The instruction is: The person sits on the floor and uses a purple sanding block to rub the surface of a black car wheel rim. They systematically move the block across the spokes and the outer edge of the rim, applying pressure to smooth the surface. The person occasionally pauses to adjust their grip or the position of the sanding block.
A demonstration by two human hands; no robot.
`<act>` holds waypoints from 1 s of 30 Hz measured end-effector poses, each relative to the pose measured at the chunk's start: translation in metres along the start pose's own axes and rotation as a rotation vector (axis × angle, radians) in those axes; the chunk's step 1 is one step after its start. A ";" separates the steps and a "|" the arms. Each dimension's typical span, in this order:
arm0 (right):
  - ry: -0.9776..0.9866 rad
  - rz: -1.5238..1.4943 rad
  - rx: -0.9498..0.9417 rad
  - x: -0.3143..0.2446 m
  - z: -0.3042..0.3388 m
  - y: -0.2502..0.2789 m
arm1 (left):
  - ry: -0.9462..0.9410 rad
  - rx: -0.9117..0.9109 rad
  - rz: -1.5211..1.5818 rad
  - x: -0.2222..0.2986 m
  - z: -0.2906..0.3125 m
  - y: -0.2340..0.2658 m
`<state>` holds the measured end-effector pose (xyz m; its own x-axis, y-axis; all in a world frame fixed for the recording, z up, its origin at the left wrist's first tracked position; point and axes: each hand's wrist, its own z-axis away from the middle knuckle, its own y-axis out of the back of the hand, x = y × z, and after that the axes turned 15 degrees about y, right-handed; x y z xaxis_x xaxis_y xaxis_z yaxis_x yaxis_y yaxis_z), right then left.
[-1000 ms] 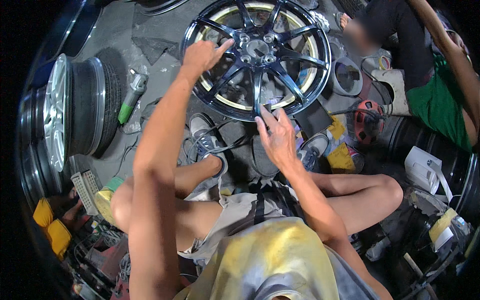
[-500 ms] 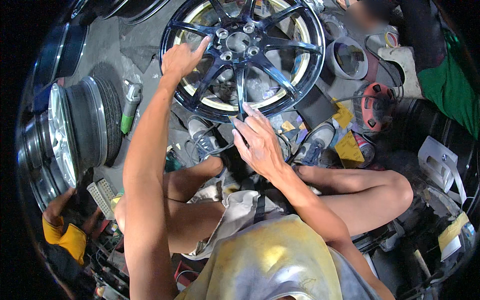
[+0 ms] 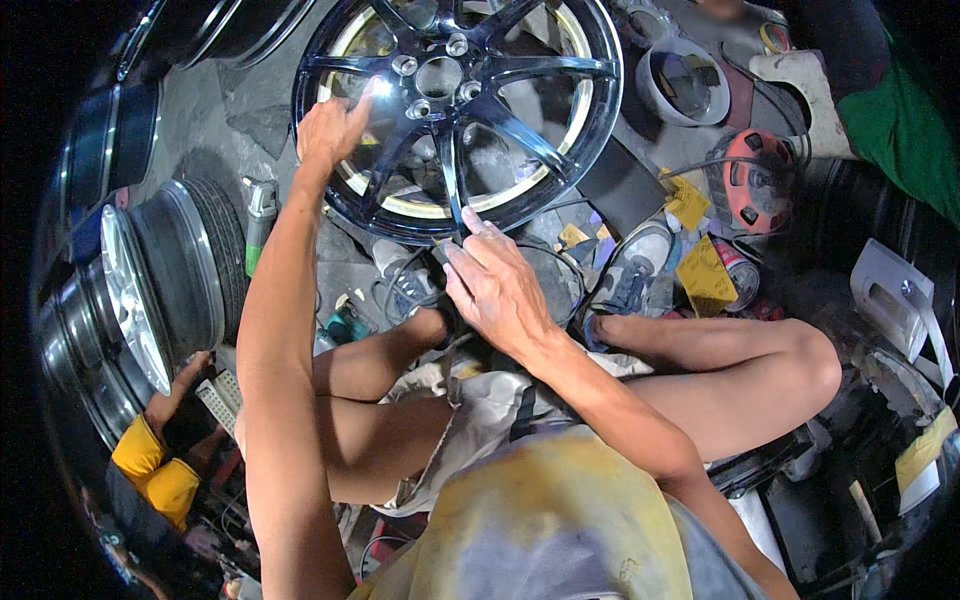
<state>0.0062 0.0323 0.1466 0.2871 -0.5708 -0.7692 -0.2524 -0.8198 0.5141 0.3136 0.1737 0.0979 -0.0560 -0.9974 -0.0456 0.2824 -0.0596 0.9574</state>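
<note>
A glossy dark wheel rim (image 3: 515,130) with several spokes and a pale inner ring lies in front of me, its face turned up. My left hand (image 3: 335,132) is over its left side, index finger stretched along a spoke near the hub and the other fingers partly curled. No tool shows in it. At the rim's near edge, my right hand (image 3: 498,290) has its fingers apart, the index fingertip on or close to the base of a spoke. I see nothing held there, though its palm side is hidden.
Upright wheels, one with a tyre (image 3: 215,245), stand at the left beside a grey-green power tool (image 3: 260,225). To the right are a round bowl (image 3: 690,85), a red-and-black slotted object (image 3: 752,180), yellow sheets (image 3: 705,275) and a can (image 3: 738,272). Other people sit nearby.
The wheel rim and both hands appear farther left in the picture, along with a shift of the whole view. Both hands keep nearly the same places on the rim.
</note>
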 end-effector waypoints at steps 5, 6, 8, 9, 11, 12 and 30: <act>0.020 -0.004 0.089 0.005 -0.012 -0.002 | 0.014 -0.025 -0.027 0.009 0.005 0.010; 0.022 -0.005 0.081 0.009 -0.019 -0.003 | 0.011 -0.028 -0.031 0.008 0.004 0.010; 0.027 -0.009 0.066 0.016 -0.031 -0.005 | -0.001 -0.022 -0.025 0.006 0.002 0.010; -0.015 -0.040 0.053 0.014 -0.033 -0.004 | -0.011 -0.014 -0.015 0.006 0.001 0.008; -0.095 -0.101 0.023 0.012 -0.036 -0.002 | -0.008 -0.008 -0.002 0.005 0.001 0.007; -0.043 -0.073 0.039 0.008 -0.028 -0.002 | 0.002 -0.011 0.000 0.004 0.002 0.007; -0.173 0.270 0.086 0.011 -0.013 -0.010 | -0.017 -0.070 0.023 0.014 0.009 0.013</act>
<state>0.0239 0.0336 0.1381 0.0403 -0.7448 -0.6661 -0.3769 -0.6287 0.6802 0.3081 0.1590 0.1117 -0.0652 -0.9977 -0.0178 0.3504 -0.0396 0.9358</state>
